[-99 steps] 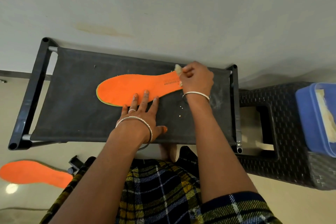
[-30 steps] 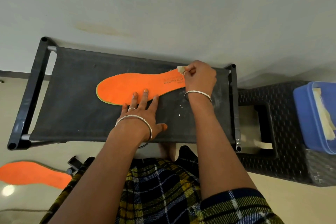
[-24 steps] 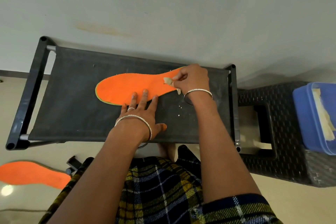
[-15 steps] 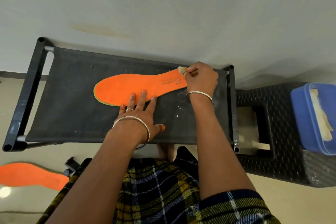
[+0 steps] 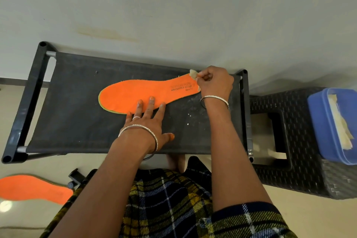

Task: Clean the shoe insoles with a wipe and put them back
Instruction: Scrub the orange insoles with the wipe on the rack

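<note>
While the left hand (image 5: 147,124), fingers straight, pins the flat orange insole (image 5: 135,92) on the black fabric stool (image 5: 77,118), the right hand (image 5: 215,83) pinches a seemingly crumpled beige wipe (image 5: 192,73) at the insole's heel, near the far right corner.

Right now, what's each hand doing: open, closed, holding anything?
Left hand: open, straight fingers pressing the flat orange insole on the black fabric stool.
Right hand: closed, pinching a small crumpled beige wipe at the insole's heel end.

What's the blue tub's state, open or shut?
Open: no lid on the tub, and pale sheets lie in plain view inside it.
</note>
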Demonstrator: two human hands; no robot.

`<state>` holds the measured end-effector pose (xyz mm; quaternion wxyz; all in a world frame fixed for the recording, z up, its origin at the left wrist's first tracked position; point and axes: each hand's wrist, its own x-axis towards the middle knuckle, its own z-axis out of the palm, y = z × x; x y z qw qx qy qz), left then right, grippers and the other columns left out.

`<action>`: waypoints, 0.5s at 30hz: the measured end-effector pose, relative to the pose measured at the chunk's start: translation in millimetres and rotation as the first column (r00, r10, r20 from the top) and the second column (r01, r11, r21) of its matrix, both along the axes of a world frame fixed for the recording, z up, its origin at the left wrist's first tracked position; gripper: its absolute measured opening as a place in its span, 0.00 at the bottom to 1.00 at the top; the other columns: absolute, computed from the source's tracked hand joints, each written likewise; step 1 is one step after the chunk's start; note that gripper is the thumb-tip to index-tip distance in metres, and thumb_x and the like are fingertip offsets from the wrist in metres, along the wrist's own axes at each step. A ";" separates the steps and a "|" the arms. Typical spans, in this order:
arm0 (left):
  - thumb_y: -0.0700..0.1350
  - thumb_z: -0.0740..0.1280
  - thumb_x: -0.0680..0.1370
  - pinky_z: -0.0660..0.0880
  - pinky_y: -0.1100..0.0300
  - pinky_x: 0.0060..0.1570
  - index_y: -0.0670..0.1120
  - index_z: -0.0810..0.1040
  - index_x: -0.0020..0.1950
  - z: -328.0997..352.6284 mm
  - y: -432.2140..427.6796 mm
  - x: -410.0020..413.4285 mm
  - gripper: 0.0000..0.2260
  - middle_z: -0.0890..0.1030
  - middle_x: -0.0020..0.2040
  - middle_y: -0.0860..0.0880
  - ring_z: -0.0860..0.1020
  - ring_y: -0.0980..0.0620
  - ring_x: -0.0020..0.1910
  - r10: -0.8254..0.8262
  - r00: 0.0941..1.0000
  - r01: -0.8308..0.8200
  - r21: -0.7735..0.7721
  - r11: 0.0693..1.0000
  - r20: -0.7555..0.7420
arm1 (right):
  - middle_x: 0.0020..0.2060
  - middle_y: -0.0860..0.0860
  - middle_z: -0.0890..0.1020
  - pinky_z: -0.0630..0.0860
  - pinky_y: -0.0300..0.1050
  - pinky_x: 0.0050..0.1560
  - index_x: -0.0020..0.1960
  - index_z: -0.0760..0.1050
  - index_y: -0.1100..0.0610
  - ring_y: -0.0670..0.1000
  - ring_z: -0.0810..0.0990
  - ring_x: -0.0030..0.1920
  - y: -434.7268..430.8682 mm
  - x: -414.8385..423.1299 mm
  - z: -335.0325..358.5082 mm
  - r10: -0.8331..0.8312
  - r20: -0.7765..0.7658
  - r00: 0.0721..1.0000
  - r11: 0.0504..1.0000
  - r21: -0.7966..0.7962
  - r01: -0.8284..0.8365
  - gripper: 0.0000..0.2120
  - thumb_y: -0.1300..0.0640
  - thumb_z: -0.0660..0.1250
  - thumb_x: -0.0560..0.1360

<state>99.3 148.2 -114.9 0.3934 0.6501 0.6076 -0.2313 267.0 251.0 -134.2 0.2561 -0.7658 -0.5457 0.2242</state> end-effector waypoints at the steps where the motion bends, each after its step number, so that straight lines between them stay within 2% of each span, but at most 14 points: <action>1: 0.65 0.57 0.80 0.44 0.41 0.77 0.55 0.31 0.79 -0.2 -0.1 -0.2 0.41 0.28 0.77 0.49 0.32 0.41 0.77 0.001 1.000 -0.001 -0.002 1.000 0.001 | 0.36 0.48 0.85 0.81 0.48 0.50 0.39 0.83 0.54 0.50 0.83 0.40 1.0 3.0 0.2 -0.002 0.015 1.000 0.998 -0.058 0.002 0.05 0.62 0.75 0.68; 3: 0.65 0.57 0.80 0.44 0.41 0.77 0.55 0.31 0.79 -0.6 -0.3 0.1 0.41 0.28 0.77 0.49 0.32 0.41 0.77 0.005 1.000 -0.005 -0.002 1.000 0.002 | 0.38 0.49 0.85 0.80 0.48 0.52 0.38 0.84 0.53 0.52 0.84 0.45 3.3 7.0 2.1 0.017 0.056 0.998 0.982 -0.187 -0.006 0.03 0.59 0.77 0.67; 5: 0.65 0.57 0.80 0.44 0.41 0.77 0.55 0.32 0.79 -1.4 -0.4 0.1 0.41 0.28 0.78 0.49 0.32 0.41 0.77 0.006 1.000 -0.006 0.004 1.000 -0.001 | 0.39 0.50 0.86 0.80 0.47 0.53 0.37 0.83 0.52 0.53 0.83 0.47 4.7 5.3 1.5 0.042 0.109 0.993 0.971 -0.238 -0.015 0.04 0.57 0.77 0.68; 7: 0.65 0.57 0.80 0.43 0.41 0.77 0.55 0.32 0.79 -1.4 -0.2 0.1 0.41 0.28 0.78 0.49 0.32 0.41 0.77 0.006 1.000 -0.006 0.006 1.000 -0.004 | 0.40 0.50 0.85 0.79 0.47 0.51 0.36 0.81 0.52 0.55 0.82 0.48 1.5 -2.5 0.6 0.037 0.148 0.988 0.982 -0.187 -0.009 0.05 0.57 0.75 0.70; 9: 0.65 0.58 0.80 0.43 0.41 0.77 0.55 0.32 0.79 -1.3 -0.3 0.8 0.41 0.28 0.77 0.49 0.32 0.41 0.77 0.008 1.000 -0.008 0.005 1.000 -0.002 | 0.39 0.52 0.85 0.79 0.47 0.50 0.38 0.82 0.53 0.55 0.82 0.46 -2.8 -15.9 -0.3 0.039 0.096 0.995 0.991 -0.132 -0.026 0.03 0.56 0.74 0.70; 11: 0.65 0.58 0.80 0.43 0.41 0.77 0.55 0.32 0.79 -1.9 -0.5 1.5 0.41 0.28 0.77 0.49 0.32 0.41 0.77 0.013 1.000 -0.013 0.010 1.000 0.001 | 0.38 0.51 0.85 0.80 0.49 0.50 0.39 0.84 0.53 0.54 0.83 0.43 -6.8 -32.3 -2.3 0.145 0.002 0.989 0.982 -0.122 -0.144 0.01 0.58 0.75 0.68; 13: 0.65 0.58 0.80 0.43 0.41 0.77 0.55 0.32 0.79 -2.7 -0.4 1.8 0.41 0.28 0.78 0.49 0.32 0.41 0.77 0.021 1.000 -0.022 0.017 1.000 0.003 | 0.38 0.49 0.85 0.80 0.50 0.49 0.39 0.85 0.54 0.53 0.83 0.42 -11.2 -48.0 -1.3 0.331 -0.004 0.944 0.928 -0.181 -0.326 0.05 0.63 0.74 0.67; 15: 0.65 0.58 0.80 0.43 0.41 0.77 0.55 0.32 0.79 -3.3 -0.6 1.4 0.41 0.28 0.78 0.49 0.32 0.41 0.77 0.025 1.000 -0.025 0.018 1.000 0.007 | 0.39 0.49 0.85 0.80 0.48 0.49 0.40 0.85 0.55 0.52 0.83 0.43 -11.9 -53.2 0.4 0.398 0.007 0.917 0.896 -0.217 -0.387 0.06 0.64 0.73 0.68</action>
